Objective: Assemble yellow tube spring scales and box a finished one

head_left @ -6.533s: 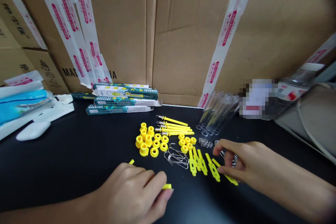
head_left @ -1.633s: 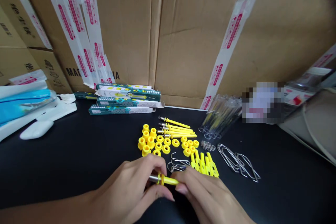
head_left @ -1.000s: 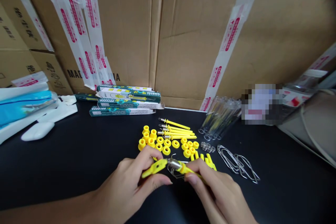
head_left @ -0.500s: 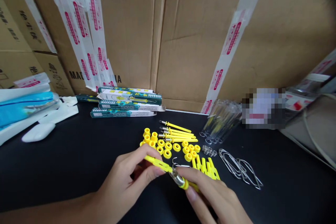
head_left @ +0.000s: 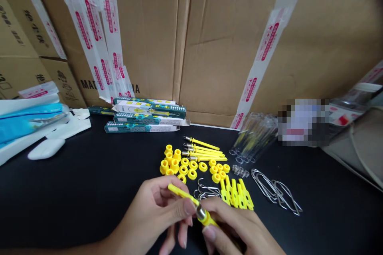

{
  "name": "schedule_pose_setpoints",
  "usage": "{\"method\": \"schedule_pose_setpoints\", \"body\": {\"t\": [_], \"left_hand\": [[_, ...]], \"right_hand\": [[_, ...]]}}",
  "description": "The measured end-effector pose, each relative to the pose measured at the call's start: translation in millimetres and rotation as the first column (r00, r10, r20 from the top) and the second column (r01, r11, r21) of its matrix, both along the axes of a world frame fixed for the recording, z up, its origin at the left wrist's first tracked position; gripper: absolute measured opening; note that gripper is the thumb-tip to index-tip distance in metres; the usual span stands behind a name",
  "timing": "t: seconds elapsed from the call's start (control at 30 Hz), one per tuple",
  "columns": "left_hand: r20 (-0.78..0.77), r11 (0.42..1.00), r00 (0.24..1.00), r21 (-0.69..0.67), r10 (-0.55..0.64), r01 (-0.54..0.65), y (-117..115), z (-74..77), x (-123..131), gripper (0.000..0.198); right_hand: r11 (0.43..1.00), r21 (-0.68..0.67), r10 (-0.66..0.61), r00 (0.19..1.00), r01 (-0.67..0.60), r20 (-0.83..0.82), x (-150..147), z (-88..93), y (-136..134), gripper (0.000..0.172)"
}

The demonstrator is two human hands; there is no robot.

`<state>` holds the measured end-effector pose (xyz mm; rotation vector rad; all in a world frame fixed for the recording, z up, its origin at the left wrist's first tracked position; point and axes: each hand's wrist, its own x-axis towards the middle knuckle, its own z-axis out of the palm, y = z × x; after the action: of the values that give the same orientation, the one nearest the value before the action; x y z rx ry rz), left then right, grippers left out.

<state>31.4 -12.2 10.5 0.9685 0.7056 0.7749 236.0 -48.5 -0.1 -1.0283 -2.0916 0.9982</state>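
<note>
Between the thumb and fingers of my left hand (head_left: 154, 211) is a slim yellow plastic piece (head_left: 179, 192), pointing up and left. My right hand (head_left: 239, 223) grips a yellow rod (head_left: 209, 220) topped by a silver metal cylinder (head_left: 200, 212). The slim piece's lower end meets the cylinder's top; how they join is hard to make out. My left lower fingers hang loose underneath. Just beyond my hands lie several wire hooks (head_left: 206, 190) and slotted yellow pieces (head_left: 236, 194). The rod's lower part is hidden in my right hand.
Farther back are several yellow rings and collars (head_left: 184, 165), rods with metal tips (head_left: 206, 152), clear tubes (head_left: 254, 137), small metal rings (head_left: 240, 171) and large wire loops (head_left: 277, 191). Flat boxes (head_left: 146, 118) are stacked before a cardboard wall (head_left: 215, 59). A white mouse (head_left: 46, 148) lies left.
The slim yellow piece has turned and its lower end remains at the metal cylinder. My left lower fingers have uncurled downward. More of the wire hooks shows between my hands.
</note>
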Motion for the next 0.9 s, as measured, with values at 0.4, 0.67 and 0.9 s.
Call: {"method": "schedule_pose_setpoints", "body": {"t": [0.4, 0.67, 0.9], "left_hand": [[0.050, 0.993, 0.992, -0.005, 0.115, -0.115, 3, -21.6, -2, 0.066], [0.000, 0.994, 0.994, -0.014, 0.105, -0.105, 1, -10.2, -3, 0.067], [0.069, 0.995, 0.995, -0.059, -0.073, 0.077, 3, -4.0, -6, 0.059]], "right_hand": [[0.923, -0.382, -0.035, 0.976, -0.051, -0.214, -20, -3.8, -3, 0.056], [0.925, -0.369, -0.011, 0.967, -0.087, -0.256, -18, -5.5, -2, 0.056], [0.978, 0.002, -0.205, 0.972, 0.207, -0.116, -9, -13.6, -4, 0.039]]}}
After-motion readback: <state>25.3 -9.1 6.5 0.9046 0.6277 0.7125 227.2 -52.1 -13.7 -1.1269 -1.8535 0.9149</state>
